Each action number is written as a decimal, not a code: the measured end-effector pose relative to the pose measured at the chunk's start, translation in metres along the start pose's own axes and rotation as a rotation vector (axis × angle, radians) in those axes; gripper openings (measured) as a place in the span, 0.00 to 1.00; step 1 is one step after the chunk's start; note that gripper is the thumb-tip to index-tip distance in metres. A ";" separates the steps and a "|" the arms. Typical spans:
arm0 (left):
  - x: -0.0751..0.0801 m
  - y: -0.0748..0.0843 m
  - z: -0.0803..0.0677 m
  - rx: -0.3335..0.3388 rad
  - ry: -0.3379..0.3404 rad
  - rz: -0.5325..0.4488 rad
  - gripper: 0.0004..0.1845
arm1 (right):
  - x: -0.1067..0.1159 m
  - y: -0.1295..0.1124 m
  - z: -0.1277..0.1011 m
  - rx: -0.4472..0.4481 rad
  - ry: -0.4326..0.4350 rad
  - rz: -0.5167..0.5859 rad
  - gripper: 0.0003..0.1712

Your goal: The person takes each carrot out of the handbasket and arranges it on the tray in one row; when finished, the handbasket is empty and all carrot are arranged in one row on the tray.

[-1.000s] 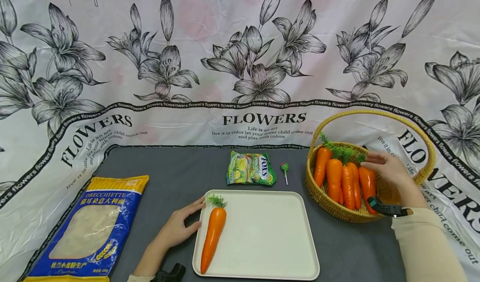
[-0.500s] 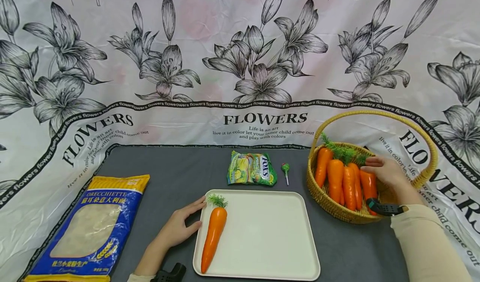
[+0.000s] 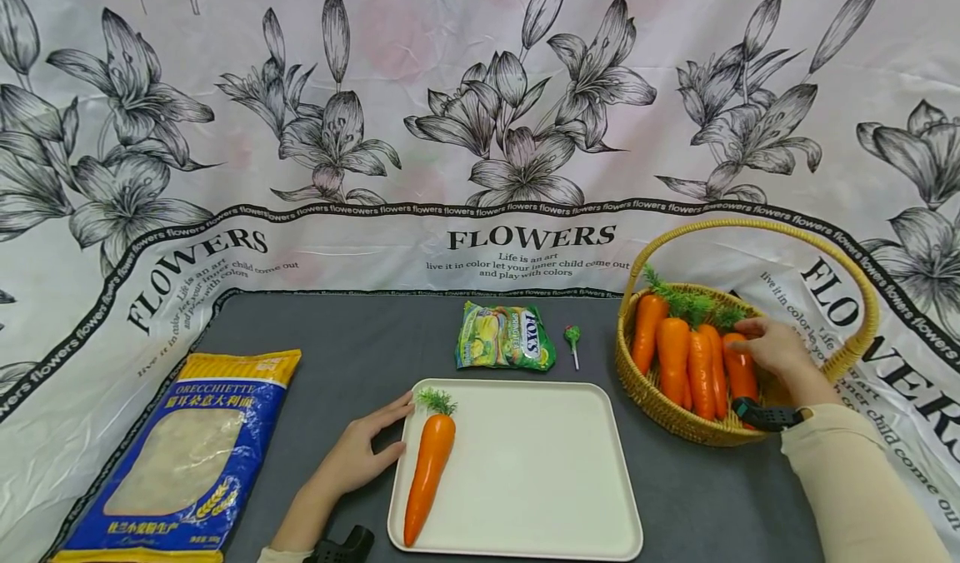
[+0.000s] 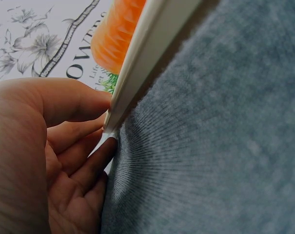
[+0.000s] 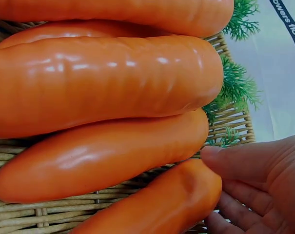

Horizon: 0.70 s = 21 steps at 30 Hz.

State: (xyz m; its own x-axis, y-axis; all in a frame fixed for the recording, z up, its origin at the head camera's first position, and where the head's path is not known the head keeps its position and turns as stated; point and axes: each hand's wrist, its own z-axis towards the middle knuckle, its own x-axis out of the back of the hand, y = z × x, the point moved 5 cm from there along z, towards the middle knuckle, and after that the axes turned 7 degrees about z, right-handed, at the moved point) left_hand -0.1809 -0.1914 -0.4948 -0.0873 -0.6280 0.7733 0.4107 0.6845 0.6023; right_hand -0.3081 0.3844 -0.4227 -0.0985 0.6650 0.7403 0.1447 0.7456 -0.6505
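From the head view, the right hand [image 3: 776,348] reaches into the basket [image 3: 660,401]; only the right wrist view shows its fingers [image 5: 245,163] pinching the rightmost carrot [image 5: 157,207] at its top. The left hand [image 3: 360,455] lies relaxed, fingertips [image 4: 84,105] touching the tray's [image 3: 540,463] edge.
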 end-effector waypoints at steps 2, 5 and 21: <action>0.000 0.000 0.000 0.003 0.000 0.004 0.25 | 0.000 0.000 0.000 -0.001 -0.014 -0.021 0.38; 0.000 0.000 0.000 0.008 -0.003 0.005 0.25 | 0.000 -0.001 0.000 0.009 -0.020 -0.051 0.37; 0.000 0.000 0.000 -0.006 -0.002 -0.005 0.25 | 0.000 0.002 0.005 0.070 0.020 -0.161 0.35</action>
State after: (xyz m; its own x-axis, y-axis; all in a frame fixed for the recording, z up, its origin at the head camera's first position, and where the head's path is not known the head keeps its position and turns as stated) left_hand -0.1805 -0.1916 -0.4946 -0.0912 -0.6305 0.7708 0.4158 0.6792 0.6048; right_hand -0.3129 0.3860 -0.4250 -0.0951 0.5360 0.8388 0.0593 0.8442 -0.5327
